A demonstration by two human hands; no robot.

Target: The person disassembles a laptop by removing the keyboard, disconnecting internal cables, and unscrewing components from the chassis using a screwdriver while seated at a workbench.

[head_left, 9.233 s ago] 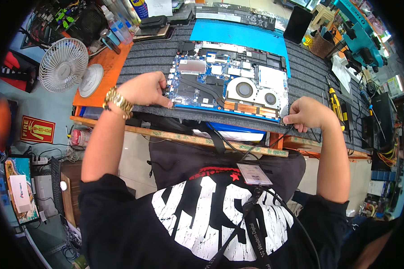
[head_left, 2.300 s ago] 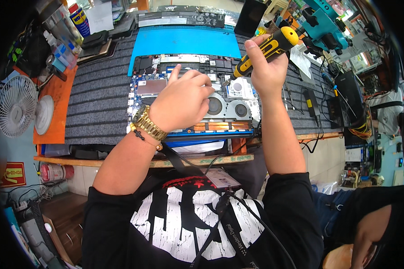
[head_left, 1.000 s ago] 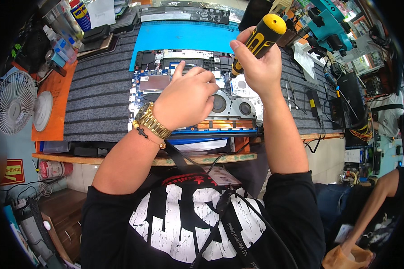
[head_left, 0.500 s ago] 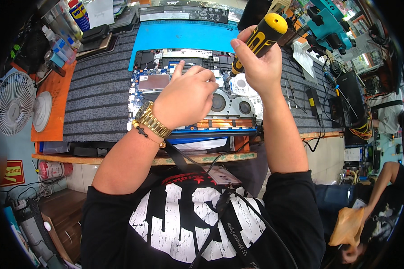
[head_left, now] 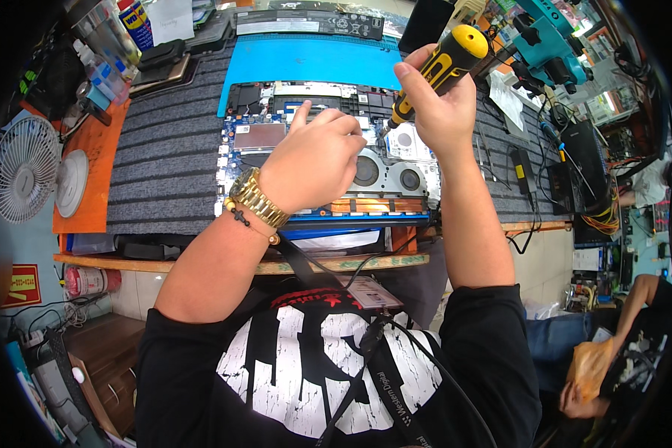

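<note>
An opened laptop base (head_left: 418, 179) lies on the bench with its circuit board, fans and copper heat pipes exposed. My right hand (head_left: 448, 119) grips a yellow-and-black screwdriver (head_left: 442, 66), tilted with its tip pointing down near the white-labelled drive (head_left: 407, 142). Whether the tip touches a screw is too small to tell. Over the middle of the board is my left hand (head_left: 310, 160), one finger stretched out and the others curled together close to the screwdriver's tip. Its fingertips are hidden, so what they hold, if anything, does not show.
Behind the laptop lies a blue mat (head_left: 299, 63) with a laptop battery (head_left: 310, 24) beyond it. A white fan (head_left: 26, 168) stands at the left. A black adapter (head_left: 523, 172) and thin tools lie at the right. Another person holds an orange bag (head_left: 590, 367) at lower right.
The screwdriver and my right hand have shifted slightly right, along with a small shift of the whole view. My left hand keeps its pose. The other person's bag has moved slightly.
</note>
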